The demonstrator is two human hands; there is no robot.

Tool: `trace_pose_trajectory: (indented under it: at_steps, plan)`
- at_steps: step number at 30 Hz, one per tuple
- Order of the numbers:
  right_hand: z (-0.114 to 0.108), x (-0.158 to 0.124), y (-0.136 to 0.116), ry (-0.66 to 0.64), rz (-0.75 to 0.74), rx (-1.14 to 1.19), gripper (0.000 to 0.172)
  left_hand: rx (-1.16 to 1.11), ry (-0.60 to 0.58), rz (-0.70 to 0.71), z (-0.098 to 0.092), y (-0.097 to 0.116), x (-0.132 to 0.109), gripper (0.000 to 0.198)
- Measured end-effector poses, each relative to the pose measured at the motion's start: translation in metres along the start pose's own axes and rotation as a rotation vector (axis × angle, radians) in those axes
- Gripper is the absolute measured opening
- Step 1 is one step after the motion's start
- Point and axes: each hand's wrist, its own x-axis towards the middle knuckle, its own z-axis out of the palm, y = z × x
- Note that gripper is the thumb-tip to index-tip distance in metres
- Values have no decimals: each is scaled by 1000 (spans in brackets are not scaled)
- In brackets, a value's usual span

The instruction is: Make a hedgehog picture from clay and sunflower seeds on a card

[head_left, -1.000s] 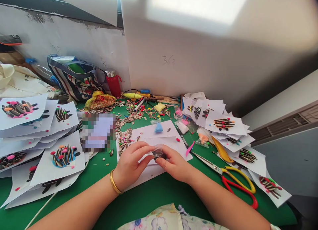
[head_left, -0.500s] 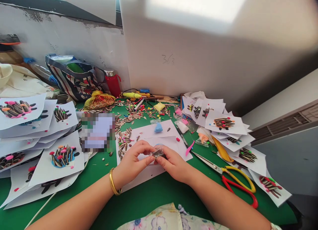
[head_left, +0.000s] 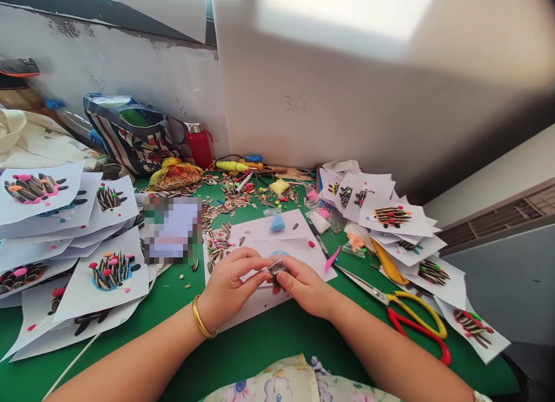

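Note:
A small clear plastic bag (head_left: 278,265) with something dark inside, perhaps clay, is pinched between both hands over the white paper. My left hand (head_left: 236,283), with a gold bangle at the wrist, grips its left side between thumb and fingers. On its other side my right hand (head_left: 307,285) is closed with the thumb on top. Just behind the fingers a flat blue patch (head_left: 281,253) shows on the paper (head_left: 255,309), mostly hidden. Farther back lies a bag of blue clay (head_left: 277,223), and sunflower seeds (head_left: 219,243) are heaped at the paper's left.
Stacked cards with seed hedgehogs stand at left (head_left: 102,301) and right (head_left: 392,211). Scissors (head_left: 385,298) lie open by my right arm, near a pink tool (head_left: 332,259). A phone-like pixelated object (head_left: 173,231), red bottle (head_left: 199,144) and striped bag (head_left: 130,136) are at left.
The hands stay together around the plastic bag, with slight finger movement; the right thumb has shifted a little. The whole view has moved slightly to the right.

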Motion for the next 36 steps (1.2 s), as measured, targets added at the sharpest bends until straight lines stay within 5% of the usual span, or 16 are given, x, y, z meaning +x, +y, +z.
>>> trace_pose_trajectory:
  at_steps: [4,13,22,36]
  plan:
    - [0,0,1,-11,21,14,41,58,39,30,0,3,0,10]
    - [3,-1,6,-6,72,30,39,106,-115,86,3,2,-2,18]
    - [1,1,1,4,62,111,39,105,23,161,0,2,-3,32]
    - [-2,1,0,-7,14,-117,31,-21,-23,65,4,6,-3,8]
